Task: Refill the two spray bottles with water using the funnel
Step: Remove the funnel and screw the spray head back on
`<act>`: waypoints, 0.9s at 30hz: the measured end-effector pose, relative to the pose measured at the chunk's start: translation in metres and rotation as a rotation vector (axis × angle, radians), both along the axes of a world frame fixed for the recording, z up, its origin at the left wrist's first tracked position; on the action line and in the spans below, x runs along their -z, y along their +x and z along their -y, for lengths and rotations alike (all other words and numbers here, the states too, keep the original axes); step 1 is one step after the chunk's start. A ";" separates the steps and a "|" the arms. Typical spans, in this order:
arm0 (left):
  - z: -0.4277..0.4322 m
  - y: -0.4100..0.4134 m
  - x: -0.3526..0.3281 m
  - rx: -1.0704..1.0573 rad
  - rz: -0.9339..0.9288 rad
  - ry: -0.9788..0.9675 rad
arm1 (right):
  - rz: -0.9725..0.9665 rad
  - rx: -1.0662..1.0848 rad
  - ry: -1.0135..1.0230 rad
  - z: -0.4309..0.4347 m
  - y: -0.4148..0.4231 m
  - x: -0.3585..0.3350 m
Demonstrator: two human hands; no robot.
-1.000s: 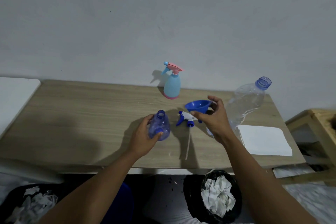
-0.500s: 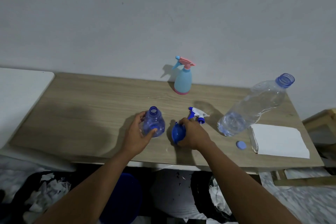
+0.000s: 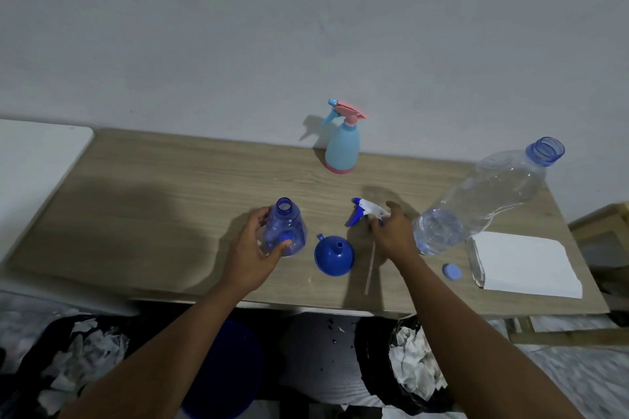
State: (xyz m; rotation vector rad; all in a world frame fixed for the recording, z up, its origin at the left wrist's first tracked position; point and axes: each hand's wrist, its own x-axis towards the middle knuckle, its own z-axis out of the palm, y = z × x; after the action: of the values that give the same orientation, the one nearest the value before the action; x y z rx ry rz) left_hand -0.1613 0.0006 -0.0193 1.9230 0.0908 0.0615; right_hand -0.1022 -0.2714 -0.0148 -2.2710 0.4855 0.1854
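My left hand grips the clear blue spray bottle, which stands uncapped on the wooden table. The blue funnel lies upside down on the table just right of it, spout up, untouched. My right hand holds the blue-and-white spray head, whose thin dip tube trails toward the table's front edge. A large clear water bottle with its neck open stands right of my right hand. The light-blue spray bottle with a pink trigger stands capped by the wall.
A small blue cap lies in front of the water bottle. A white folded cloth sits at the table's right end. Bins with crumpled paper stand under the table. A wooden stool is at far right.
My right hand set the funnel down upside down beside the blue bottle, let go of it, and moved right to take hold of the spray head. My left hand stayed on the bottle.
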 end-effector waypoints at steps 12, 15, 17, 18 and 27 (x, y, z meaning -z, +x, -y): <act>0.000 -0.001 0.013 0.045 -0.001 -0.069 | -0.086 0.003 0.063 0.004 0.021 0.009; 0.003 0.000 0.014 0.060 -0.013 -0.102 | 0.021 -0.009 0.098 0.006 0.020 0.002; 0.007 0.001 0.014 0.069 -0.030 -0.135 | 0.099 0.005 0.110 0.007 0.020 -0.006; 0.008 0.002 0.014 0.073 -0.040 -0.155 | 0.136 0.018 0.122 0.008 0.022 -0.011; 0.018 0.007 0.011 0.063 0.009 -0.120 | 0.562 -0.069 0.348 -0.017 0.028 -0.108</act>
State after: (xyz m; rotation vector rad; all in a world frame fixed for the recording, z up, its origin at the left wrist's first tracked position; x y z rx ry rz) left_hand -0.1539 -0.0170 -0.0298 1.8041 0.0277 0.0220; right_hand -0.0742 -0.2549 0.0928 -1.8857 0.0683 -0.3087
